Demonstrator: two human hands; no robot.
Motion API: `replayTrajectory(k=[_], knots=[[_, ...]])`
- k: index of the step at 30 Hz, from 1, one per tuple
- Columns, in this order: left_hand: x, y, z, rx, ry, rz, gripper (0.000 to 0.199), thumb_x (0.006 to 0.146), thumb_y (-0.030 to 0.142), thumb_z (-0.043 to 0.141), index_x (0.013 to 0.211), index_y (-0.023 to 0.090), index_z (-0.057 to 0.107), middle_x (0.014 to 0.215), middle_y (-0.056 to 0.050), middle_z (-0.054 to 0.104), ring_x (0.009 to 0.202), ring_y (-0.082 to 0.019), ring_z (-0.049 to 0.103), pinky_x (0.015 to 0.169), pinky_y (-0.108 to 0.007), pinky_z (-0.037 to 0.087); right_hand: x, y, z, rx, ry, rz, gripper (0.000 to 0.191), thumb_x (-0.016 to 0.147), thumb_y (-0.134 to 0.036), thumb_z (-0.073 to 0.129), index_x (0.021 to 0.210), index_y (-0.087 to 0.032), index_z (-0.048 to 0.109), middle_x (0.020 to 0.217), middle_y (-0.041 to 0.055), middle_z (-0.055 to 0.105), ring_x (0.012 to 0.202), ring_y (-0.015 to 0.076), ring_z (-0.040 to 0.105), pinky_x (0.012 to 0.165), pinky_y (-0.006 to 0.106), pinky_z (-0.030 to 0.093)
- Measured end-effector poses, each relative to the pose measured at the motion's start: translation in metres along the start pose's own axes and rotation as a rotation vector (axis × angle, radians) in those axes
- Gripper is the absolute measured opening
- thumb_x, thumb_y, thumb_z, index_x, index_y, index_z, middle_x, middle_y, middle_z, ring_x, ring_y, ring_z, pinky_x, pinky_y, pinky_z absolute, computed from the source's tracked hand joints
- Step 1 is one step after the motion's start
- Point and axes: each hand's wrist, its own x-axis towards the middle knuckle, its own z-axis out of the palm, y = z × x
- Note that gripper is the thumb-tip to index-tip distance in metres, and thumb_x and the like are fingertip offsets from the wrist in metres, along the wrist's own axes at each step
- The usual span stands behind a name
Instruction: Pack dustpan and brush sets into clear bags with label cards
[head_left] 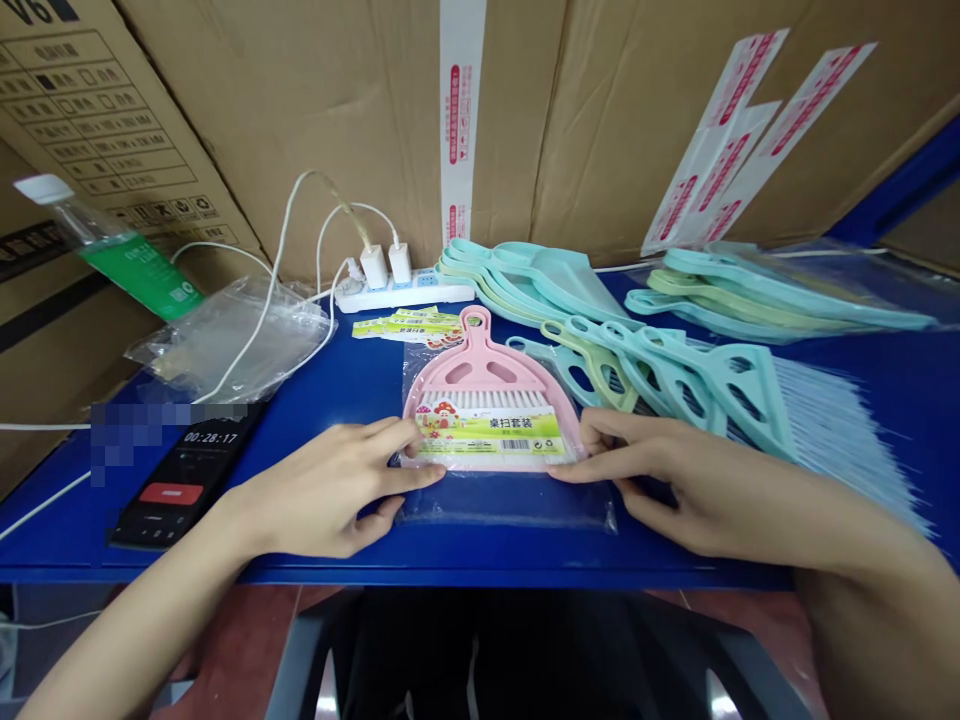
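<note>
A pink dustpan [480, 370] with a white-bristled brush [487, 398] lies flat in a clear plastic bag [502, 508], its handle pointing away from me. Across its lower part lies a green and yellow printed label [491, 432]. My left hand [349, 485] grips the left side of the bagged set, one fingertip on the dustpan's near left corner. At the opposite side, my right hand [660, 475] holds the near right corner in the same way, other fingers bent against the edge. The bag's near end spreads flat below both hands.
Turquoise and green brushes [750, 400] and stacked dustpans [540, 275] lie behind and right. Loose labels [412, 325] rest near a power strip [409, 292]. On the left are a phone [180, 480], clear bags [232, 335], a bottle [127, 260] and white cables [262, 310]. Cardboard boxes [360, 110] stand behind.
</note>
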Motion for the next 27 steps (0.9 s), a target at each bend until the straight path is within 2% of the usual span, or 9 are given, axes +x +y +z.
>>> replayTrajectory(k=[3,8,11,14,19,25,27], knots=[[0.0,-0.001,0.003,-0.004,0.066,0.034,0.036,0.091,0.017,0.048,0.122,0.023,0.064,0.102,-0.006,0.063,0.089,-0.018,0.064,0.075,-0.03,0.054,-0.002,0.001,0.0,-0.003,-0.006,0.004,0.048,0.075,-0.006,0.045,0.104,-0.027,0.076,0.092,0.0053,0.062,0.079,0.0172,0.062,0.072,0.028,0.052],[-0.005,-0.002,-0.003,-0.031,-0.088,-0.007,0.067,0.073,0.01,0.057,0.137,0.027,0.052,0.124,-0.006,0.06,0.107,-0.023,0.064,0.086,-0.034,0.057,-0.003,0.002,-0.001,-0.001,-0.04,0.02,0.044,0.08,-0.009,0.046,0.105,-0.028,0.076,0.092,0.0051,0.061,0.079,0.0172,0.061,0.072,0.029,0.052],[-0.006,-0.004,-0.003,-0.001,-0.073,0.002,0.064,0.078,0.008,0.054,0.138,0.029,0.052,0.125,-0.006,0.061,0.108,-0.022,0.065,0.088,-0.034,0.057,-0.004,0.003,-0.001,0.008,-0.046,0.035,0.04,0.083,-0.011,0.048,0.105,-0.029,0.076,0.093,0.005,0.062,0.079,0.0174,0.061,0.071,0.029,0.052],[-0.004,-0.005,0.002,0.063,0.005,0.031,0.051,0.087,0.01,0.049,0.134,0.027,0.057,0.12,-0.006,0.065,0.098,-0.02,0.068,0.085,-0.035,0.058,-0.003,0.004,-0.001,0.014,-0.044,0.045,0.035,0.086,-0.016,0.049,0.105,-0.028,0.076,0.093,0.0055,0.062,0.078,0.0179,0.061,0.071,0.03,0.052],[0.0,-0.005,0.007,0.131,0.142,0.09,0.034,0.095,0.019,0.045,0.12,0.022,0.066,0.106,-0.005,0.07,0.073,-0.017,0.068,0.067,-0.032,0.056,-0.003,0.004,-0.002,0.03,-0.033,0.047,0.029,0.088,-0.023,0.054,0.106,-0.029,0.076,0.094,0.0058,0.063,0.08,0.0186,0.063,0.073,0.031,0.053],[0.001,-0.001,0.003,0.16,0.082,0.057,0.045,0.086,0.016,0.049,0.129,0.026,0.058,0.11,-0.004,0.068,0.064,-0.015,0.064,0.06,-0.03,0.051,-0.002,0.004,0.0,0.027,0.048,0.032,0.028,0.087,-0.028,0.062,0.112,-0.031,0.075,0.099,0.0063,0.066,0.084,0.0211,0.066,0.074,0.034,0.053],[0.001,-0.001,0.004,0.186,0.084,0.064,0.04,0.088,0.015,0.048,0.124,0.026,0.06,0.107,-0.004,0.068,0.062,-0.015,0.062,0.059,-0.03,0.049,-0.002,0.003,0.002,0.008,0.068,0.018,0.03,0.087,-0.029,0.062,0.115,-0.031,0.074,0.1,0.0063,0.067,0.085,0.0213,0.066,0.075,0.034,0.053]])
